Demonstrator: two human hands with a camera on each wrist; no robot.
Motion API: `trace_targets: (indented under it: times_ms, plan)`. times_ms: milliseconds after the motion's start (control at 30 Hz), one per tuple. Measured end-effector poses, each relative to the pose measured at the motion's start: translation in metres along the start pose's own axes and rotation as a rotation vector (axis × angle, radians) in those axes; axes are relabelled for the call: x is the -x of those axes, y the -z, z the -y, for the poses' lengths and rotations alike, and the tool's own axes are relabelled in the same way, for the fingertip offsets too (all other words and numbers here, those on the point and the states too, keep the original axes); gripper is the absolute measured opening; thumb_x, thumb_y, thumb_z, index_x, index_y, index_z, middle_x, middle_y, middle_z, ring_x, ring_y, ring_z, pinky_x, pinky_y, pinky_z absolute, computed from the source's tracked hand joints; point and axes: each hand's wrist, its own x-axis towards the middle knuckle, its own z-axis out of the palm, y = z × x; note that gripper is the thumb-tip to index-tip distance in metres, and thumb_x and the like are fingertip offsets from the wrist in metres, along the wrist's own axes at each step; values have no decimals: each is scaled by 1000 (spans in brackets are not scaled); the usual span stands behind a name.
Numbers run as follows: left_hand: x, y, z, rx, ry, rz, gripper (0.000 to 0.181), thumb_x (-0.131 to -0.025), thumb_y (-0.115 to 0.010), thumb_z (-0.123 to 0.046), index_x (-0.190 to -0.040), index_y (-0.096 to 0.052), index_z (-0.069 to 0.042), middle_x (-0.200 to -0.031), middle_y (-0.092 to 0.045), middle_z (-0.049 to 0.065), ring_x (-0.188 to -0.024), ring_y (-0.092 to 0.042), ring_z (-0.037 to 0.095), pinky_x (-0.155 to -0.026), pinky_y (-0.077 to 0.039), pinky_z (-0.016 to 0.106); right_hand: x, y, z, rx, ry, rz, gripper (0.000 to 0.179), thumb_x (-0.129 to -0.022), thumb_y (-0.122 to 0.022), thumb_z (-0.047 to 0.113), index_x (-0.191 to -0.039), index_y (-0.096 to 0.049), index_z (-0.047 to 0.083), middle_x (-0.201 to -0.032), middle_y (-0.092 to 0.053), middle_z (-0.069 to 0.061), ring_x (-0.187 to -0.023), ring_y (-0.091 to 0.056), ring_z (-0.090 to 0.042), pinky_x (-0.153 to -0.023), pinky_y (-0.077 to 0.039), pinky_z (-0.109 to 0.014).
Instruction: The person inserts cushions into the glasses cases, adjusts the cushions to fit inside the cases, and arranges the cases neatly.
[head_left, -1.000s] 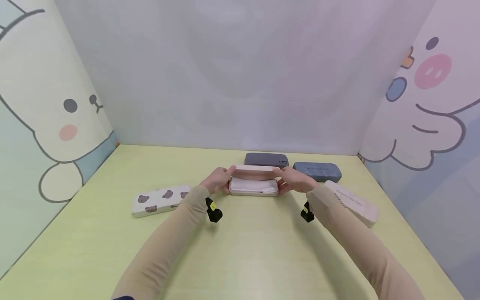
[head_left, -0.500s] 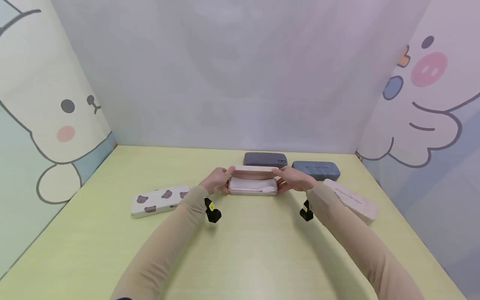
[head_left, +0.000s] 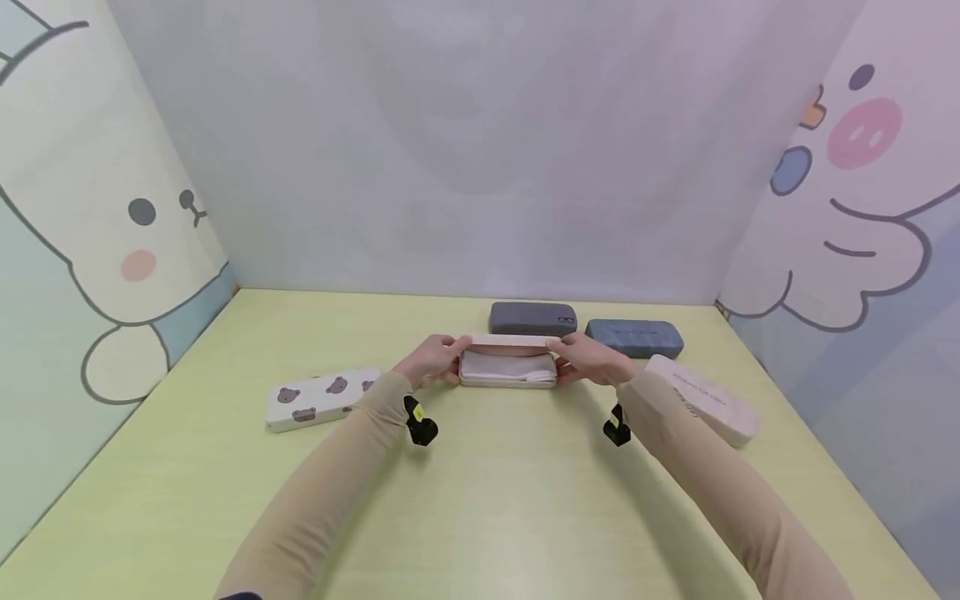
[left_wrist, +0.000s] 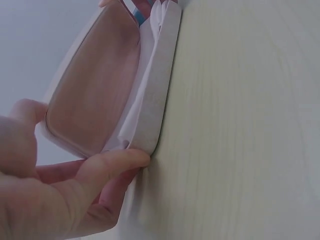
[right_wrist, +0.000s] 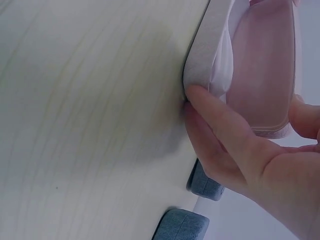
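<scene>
A pale pink glasses case (head_left: 480, 384) sits partly open on the table, its long front edge towards me. Inside lies a folded white cloth (head_left: 504, 367). The raised lid (head_left: 513, 341) leans over the base and shows a pinkish lining (left_wrist: 102, 80) in the left wrist view. My left hand (head_left: 432, 358) grips the case's left end, thumb on the lid's edge and fingers against the base. At the right end my right hand (head_left: 592, 358) holds it likewise, with the thumb at the lid and fingers (right_wrist: 215, 112) along the base corner. Whether anything lies beneath the cloth is hidden.
Behind stand a dark grey glasses case (head_left: 528, 317) and a blue one (head_left: 634, 337). A pale pink case (head_left: 708, 397) lies by my right forearm, and a white bear-print case (head_left: 318, 398) by my left. Printed fabric walls (head_left: 480, 150) border the table (head_left: 517, 500).
The lid has tilted down a little towards the base, with both thumbs still on it. Both hands stay at the case's ends. The head view has shifted slightly.
</scene>
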Motion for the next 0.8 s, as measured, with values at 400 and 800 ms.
trace_targets:
  times_ms: [400,800]
  plan:
    - [2,1,2,-9,-3,-3,53,-101,-47,-33,-136,-42,6,-123,-57,27,-89,-61,18,-71,-57,25,-1,-3,-2,-18,31,-9,49,-105,-35,25,-139,-33,-10,-136,-45,-30,-118,-56,-33,-93,-53,-39]
    - [-1,1,6,-6,-19,31,49,-102,-46,-27,-135,-39,8,-130,-53,31,-109,-62,29,-84,-56,31,1,-8,-4,-10,54,-28,39,-105,-36,20,-128,-41,-11,-132,-48,-31,-117,-57,-31,-94,-53,-41]
